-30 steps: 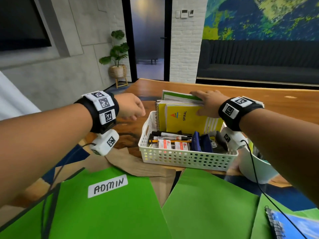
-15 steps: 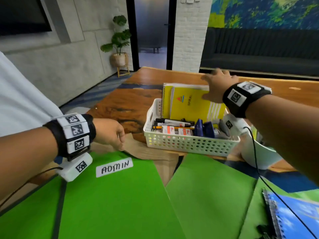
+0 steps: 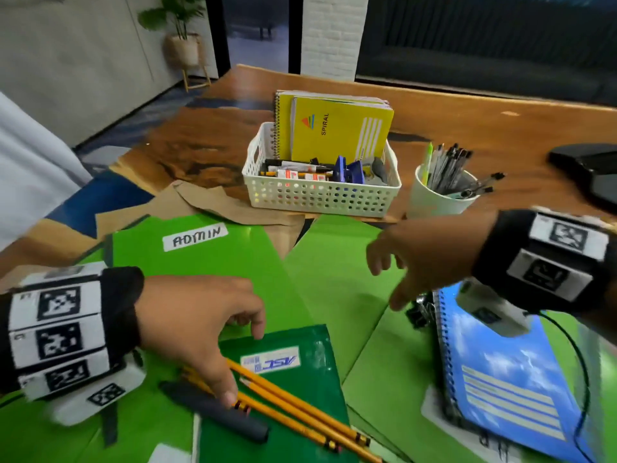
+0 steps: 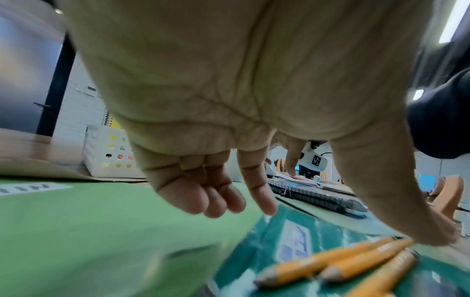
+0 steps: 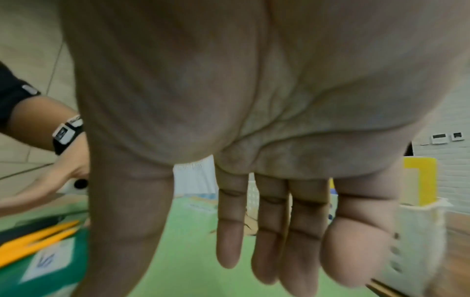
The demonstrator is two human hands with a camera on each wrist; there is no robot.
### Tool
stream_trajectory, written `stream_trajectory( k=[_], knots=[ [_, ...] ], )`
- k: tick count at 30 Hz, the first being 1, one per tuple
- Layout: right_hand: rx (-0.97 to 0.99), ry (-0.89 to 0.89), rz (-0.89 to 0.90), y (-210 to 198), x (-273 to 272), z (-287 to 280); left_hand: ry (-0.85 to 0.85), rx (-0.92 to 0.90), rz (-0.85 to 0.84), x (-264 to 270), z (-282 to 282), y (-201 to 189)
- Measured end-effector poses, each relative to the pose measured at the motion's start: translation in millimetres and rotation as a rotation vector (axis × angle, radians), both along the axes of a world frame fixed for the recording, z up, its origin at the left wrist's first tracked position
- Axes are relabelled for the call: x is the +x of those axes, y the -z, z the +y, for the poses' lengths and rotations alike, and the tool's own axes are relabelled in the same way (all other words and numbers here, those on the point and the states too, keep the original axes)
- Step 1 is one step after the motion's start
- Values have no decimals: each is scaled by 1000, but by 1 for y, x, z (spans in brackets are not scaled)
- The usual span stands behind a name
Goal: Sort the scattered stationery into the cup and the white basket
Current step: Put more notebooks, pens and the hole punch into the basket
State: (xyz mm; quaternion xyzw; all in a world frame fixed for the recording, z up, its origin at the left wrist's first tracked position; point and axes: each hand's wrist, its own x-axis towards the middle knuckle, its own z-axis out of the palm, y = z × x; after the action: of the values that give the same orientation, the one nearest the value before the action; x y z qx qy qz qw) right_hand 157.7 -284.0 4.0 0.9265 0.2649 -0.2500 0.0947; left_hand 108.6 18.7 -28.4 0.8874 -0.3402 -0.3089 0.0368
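Three yellow pencils [image 3: 300,407] and a black pen [image 3: 213,412] lie on a dark green folder [image 3: 293,349] near the front. My left hand [image 3: 242,362] hovers over them with its fingers loosely bent, and its thumb touches the pencils [image 4: 343,263]. It grips nothing. My right hand [image 3: 387,284] hangs open above a light green folder, fingers straight, beside black binder clips [image 3: 420,312] and a blue spiral notebook [image 3: 500,379]. The white basket [image 3: 320,195] holds yellow spiral notebooks, pens and small items. To its right, a white cup [image 3: 437,198] holds several pens.
Green folders, one labelled ADMIN [image 3: 197,237], cover the near half of the wooden table [image 3: 500,128]. Brown envelopes [image 3: 213,202] lie in front of the basket. A black object [image 3: 587,168] sits at the right edge.
The view has tipped down toward the near table. My left hand came down onto the pencils. My right hand left the yellow notebooks in the basket and drew back over the folders.
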Motion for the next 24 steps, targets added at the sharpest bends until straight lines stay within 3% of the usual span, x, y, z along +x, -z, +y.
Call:
stream_trajectory(
  k=[4, 9, 13, 16, 24],
  knots=[
    [-92, 81, -49, 14, -29, -32, 25, 36, -24, -22, 1, 5],
    [-10, 58, -175, 22, -65, -32, 30, 88, -120, -40, 7, 15],
    [217, -22, -46, 20, -117, 12, -12, 10, -115, -50, 14, 23],
    [242, -92, 41, 32, -139, 44, -12, -20, -124, -53, 18, 26],
    [167, -107, -75, 58, -117, 57, 87, 112, -316, -59, 6, 32]
  ],
)
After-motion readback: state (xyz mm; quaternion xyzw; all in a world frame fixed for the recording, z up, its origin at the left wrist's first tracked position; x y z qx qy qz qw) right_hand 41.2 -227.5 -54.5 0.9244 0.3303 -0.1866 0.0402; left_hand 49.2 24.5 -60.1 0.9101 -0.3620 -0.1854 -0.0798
